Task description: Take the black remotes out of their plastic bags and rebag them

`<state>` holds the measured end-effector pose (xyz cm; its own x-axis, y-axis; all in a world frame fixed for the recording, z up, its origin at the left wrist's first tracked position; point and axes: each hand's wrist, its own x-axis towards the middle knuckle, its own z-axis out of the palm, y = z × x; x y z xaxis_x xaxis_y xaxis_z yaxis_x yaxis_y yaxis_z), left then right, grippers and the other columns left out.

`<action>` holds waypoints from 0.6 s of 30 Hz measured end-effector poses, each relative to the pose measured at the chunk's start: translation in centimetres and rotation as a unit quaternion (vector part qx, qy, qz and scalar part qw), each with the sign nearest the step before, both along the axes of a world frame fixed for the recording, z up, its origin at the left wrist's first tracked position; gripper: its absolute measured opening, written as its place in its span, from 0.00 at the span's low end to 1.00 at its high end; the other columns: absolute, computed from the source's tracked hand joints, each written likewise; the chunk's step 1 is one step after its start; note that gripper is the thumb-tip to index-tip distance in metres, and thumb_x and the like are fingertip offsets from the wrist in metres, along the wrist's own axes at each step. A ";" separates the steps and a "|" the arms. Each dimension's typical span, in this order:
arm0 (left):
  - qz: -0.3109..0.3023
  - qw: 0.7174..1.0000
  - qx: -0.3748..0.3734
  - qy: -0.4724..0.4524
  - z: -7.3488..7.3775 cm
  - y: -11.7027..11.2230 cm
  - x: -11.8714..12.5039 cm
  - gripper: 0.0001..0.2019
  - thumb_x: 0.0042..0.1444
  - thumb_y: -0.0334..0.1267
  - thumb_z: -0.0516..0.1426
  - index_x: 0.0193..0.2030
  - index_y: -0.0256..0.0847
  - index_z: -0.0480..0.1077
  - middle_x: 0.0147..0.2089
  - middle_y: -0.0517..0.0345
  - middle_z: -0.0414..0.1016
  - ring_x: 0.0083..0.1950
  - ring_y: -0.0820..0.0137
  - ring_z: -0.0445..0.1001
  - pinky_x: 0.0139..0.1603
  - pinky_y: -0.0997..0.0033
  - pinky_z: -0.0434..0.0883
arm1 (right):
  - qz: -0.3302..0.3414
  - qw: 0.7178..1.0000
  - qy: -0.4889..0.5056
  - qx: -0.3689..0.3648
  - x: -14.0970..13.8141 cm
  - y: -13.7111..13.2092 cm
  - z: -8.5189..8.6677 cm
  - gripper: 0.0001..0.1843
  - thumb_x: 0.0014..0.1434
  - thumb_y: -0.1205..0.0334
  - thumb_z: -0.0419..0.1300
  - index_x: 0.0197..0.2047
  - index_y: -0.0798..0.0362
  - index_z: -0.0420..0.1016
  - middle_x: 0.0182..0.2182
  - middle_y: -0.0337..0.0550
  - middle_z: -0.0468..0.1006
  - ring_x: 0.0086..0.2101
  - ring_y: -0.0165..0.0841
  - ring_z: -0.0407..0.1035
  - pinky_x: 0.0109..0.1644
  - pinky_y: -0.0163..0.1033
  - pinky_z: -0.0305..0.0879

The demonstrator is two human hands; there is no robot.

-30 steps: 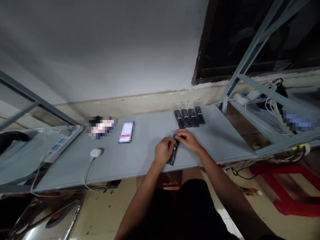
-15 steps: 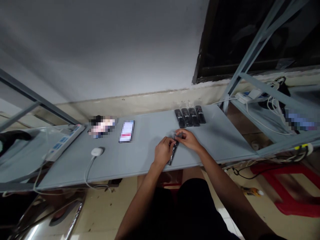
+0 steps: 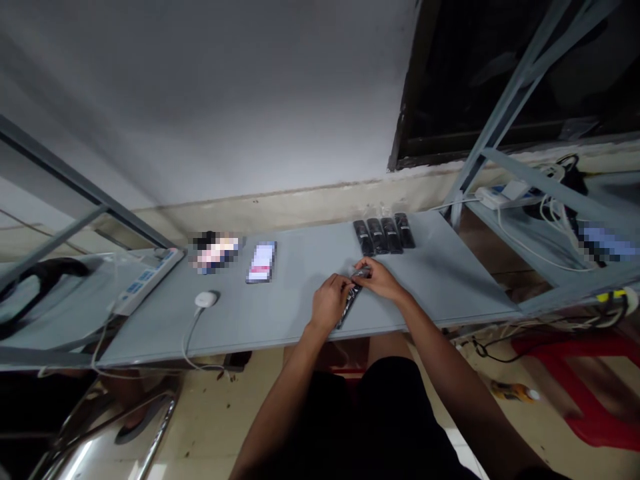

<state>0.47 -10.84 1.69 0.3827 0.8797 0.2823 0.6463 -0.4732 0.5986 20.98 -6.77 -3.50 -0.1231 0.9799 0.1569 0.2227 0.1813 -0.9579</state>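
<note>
A long black object in clear wrap (image 3: 351,301) lies slanted on the grey table (image 3: 280,313) near its front edge. My left hand (image 3: 330,303) grips its middle with curled fingers. My right hand (image 3: 379,279) pinches the wrap at its far end. Behind my hands, a row of several similar black wrapped objects (image 3: 384,234) lies side by side at the table's back edge.
A phone with a lit screen (image 3: 262,262) and a white round device with a cable (image 3: 206,299) lie to the left. A power strip (image 3: 145,280) sits at the far left. Shelving with cables (image 3: 545,200) stands on the right, a red stool (image 3: 585,393) below it.
The view has shifted slightly, so everything sits a little further right. My hands stay on the black object, the right fingers working at its far end.
</note>
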 end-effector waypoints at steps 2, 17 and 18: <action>0.010 1.000 0.002 0.000 -0.2 -0.1 0.1 0.07 0.71 0.40 0.56 0.45 0.43 0.75 0.45 0.53 0.78 0.46 0.64 0.77 0.47 0.67 0.70 | 0.012 1.000 -0.005 0.019 -0.2 -0.3 0.4 0.17 0.54 0.48 0.72 0.40 0.49 0.77 0.39 0.42 0.80 0.39 0.38 0.73 0.48 0.44 0.70; -0.098 0.991 0.085 0.011 -2.2 -2.0 -0.5 0.35 0.63 0.27 0.53 0.77 0.44 0.55 0.78 0.46 0.56 0.77 0.55 0.57 0.75 0.43 0.63 | 0.046 0.993 0.103 -0.030 0.2 -1.0 1.6 0.24 0.65 0.39 0.59 0.48 0.48 0.85 0.61 0.48 0.78 0.50 0.44 0.76 0.40 0.41 0.74; -0.091 0.992 0.085 0.009 -2.7 -1.6 -0.4 0.35 0.63 0.25 0.52 0.77 0.44 0.55 0.78 0.46 0.57 0.77 0.56 0.58 0.75 0.43 0.63 | 0.031 0.992 0.120 -0.035 0.1 -1.1 1.5 0.24 0.65 0.39 0.60 0.51 0.47 0.83 0.61 0.48 0.78 0.51 0.44 0.77 0.41 0.42 0.76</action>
<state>0.05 -12.44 -0.98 0.5371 0.7362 0.4118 0.5510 -0.6758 0.4896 21.04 -7.86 -1.97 -0.1502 0.9812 0.1212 -0.0222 0.1192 -0.9926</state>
